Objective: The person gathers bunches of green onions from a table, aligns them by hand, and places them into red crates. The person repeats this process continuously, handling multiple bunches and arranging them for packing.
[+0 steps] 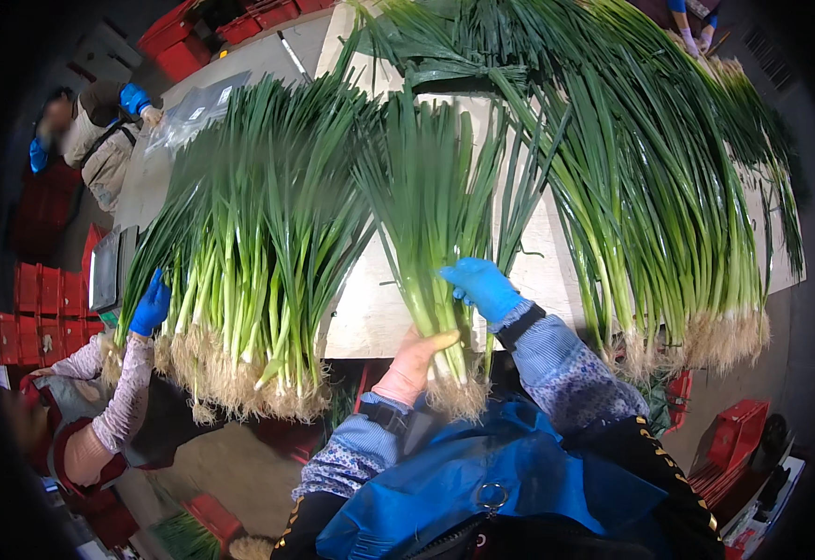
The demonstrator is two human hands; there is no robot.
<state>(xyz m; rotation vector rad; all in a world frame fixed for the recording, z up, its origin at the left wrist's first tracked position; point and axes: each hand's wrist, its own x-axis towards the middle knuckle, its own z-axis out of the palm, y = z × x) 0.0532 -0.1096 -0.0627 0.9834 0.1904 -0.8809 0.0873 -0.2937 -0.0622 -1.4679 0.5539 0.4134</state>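
Observation:
My left hand point(414, 360), in a pale pinkish glove, grips a bunch of green allium stalks point(442, 315) just above their white bases. The stringy roots point(458, 399) hang over the table's near edge, and the long leaves spread away from me. Against the right side of this bunch is my right hand point(483, 288), in a blue glove, with curled fingers. Whether those fingers hold a stalk is hidden. On the left lies a broad row of rooted stalks point(246, 280); a larger pile point(659, 252) covers the table's right side.
The pale tabletop point(362, 322) shows between the piles. At left, a co-worker's blue-gloved hand point(150, 308) touches stalks near a weighing scale point(105, 269). Another person point(103, 140) stands by plastic bags point(201, 108). Farther hands point(694, 42) work at top right. Red crates point(736, 434) stand around.

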